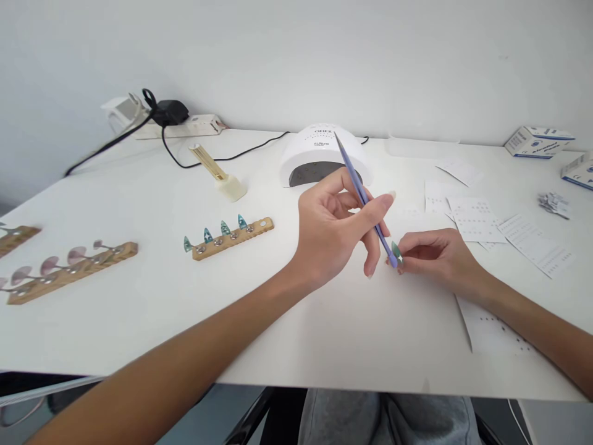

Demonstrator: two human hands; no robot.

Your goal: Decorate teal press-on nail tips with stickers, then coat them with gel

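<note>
My left hand is closed around purple tweezers, pen-like, with the pointed end up and the rounded end down. That rounded end meets a green press-on nail bearing a small pale star shape. Thumb and fingers of my right hand pinch the nail just above the white table. To the left, a wooden display strip carries several blue-green nails standing on small metal mounts.
A white nail lamp stands at the back, with a cream polish bottle to its left. Another wooden strip holds pinkish nails. Sticker sheets lie at right, near alcohol pad boxes. A black cable crosses the back.
</note>
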